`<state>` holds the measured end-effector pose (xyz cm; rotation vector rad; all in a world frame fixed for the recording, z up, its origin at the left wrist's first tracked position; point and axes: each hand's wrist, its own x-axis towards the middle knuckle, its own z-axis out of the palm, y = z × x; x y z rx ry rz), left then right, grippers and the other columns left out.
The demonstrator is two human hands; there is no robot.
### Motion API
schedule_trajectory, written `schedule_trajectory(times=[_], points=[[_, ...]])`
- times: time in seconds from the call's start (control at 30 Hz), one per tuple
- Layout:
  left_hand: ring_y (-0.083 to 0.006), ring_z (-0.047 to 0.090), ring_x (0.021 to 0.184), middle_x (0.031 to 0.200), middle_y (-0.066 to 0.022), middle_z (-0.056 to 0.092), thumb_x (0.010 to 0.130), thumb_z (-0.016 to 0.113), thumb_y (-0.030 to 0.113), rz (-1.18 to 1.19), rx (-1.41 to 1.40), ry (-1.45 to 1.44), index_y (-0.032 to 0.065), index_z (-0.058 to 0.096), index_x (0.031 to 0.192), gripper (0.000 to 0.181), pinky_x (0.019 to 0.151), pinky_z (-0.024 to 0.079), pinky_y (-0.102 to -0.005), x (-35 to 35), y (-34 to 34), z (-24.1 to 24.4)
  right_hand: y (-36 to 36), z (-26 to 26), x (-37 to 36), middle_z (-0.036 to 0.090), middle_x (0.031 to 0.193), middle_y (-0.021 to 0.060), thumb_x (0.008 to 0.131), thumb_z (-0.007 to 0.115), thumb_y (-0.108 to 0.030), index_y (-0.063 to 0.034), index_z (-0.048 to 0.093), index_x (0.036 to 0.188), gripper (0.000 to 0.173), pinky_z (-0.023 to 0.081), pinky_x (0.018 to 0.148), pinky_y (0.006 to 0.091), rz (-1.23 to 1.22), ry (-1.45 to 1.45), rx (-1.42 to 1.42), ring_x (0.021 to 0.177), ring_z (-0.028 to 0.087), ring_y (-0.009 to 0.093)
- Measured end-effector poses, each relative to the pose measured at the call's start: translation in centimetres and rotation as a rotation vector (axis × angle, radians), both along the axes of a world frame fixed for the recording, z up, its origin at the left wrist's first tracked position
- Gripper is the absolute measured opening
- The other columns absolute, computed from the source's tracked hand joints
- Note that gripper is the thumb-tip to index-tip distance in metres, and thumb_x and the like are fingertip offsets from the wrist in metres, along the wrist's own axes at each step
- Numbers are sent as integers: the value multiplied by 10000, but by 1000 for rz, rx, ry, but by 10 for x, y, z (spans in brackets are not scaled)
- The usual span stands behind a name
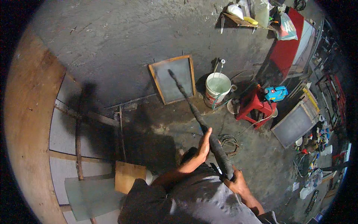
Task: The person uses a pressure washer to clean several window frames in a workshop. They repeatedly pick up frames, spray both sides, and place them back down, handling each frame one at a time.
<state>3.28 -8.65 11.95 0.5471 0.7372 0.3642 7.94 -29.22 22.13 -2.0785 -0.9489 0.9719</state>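
Note:
Both my hands are on a long, dark spray lance (197, 113), which looks wrapped along its length. My left hand (205, 144) grips the middle of it from the left side. At the thick rear end, close to my body, my right hand (237, 182) holds the handle; whether a finger is on a trigger is hidden. The lance's tip points up and away, overlapping a wood-framed mesh screen (179, 84) in my view. That screen leans against the grey wall, its lower edge near the floor.
A white bucket (211, 96) of water stands below a tap (222, 62). On a red plastic stool (251, 106) sits a blue pressure washer (276, 93). Coiled hose (229, 144) lies on the floor. Another framed screen (293, 124) leans at right; a wooden panel (33, 117) borders the left.

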Motion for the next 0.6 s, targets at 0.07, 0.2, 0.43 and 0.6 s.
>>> schedule_trajectory(times=[0.07, 0.2, 0.43, 0.6], points=[[-195, 601, 591, 670, -73, 610, 853, 541, 632, -57, 119, 16, 66, 565, 792, 570, 607, 487, -323, 4, -13, -10, -19, -11, -12, 677, 882, 207, 738, 745, -212, 35, 539, 1176, 544, 515, 673, 378, -77, 38, 12, 719, 661, 272], [-177, 590, 574, 649, -57, 600, 836, 609, 587, -110, 179, -31, 60, 581, 811, 528, 585, 473, -303, 7, -31, -17, -46, -36, -30, 678, 910, 200, 749, 742, -222, 31, 544, 1175, 533, 516, 717, 373, -156, 12, 12, 768, 659, 253], [-162, 568, 519, 632, -46, 594, 818, 683, 438, -93, 257, -30, 49, 585, 802, 401, 516, 459, -291, -30, -24, 3, -40, -30, -73, 683, 923, 165, 714, 701, -132, 24, 571, 1118, 452, 516, 739, 369, -219, 114, 40, 797, 652, 241], [-184, 570, 502, 605, -66, 584, 820, 673, 380, -76, 170, -55, 50, 551, 881, 357, 512, 477, -317, -82, -3, -6, -8, -19, -126, 676, 921, 153, 705, 690, -102, -2, 579, 1120, 442, 510, 766, 366, -190, 169, 98, 819, 649, 245]])
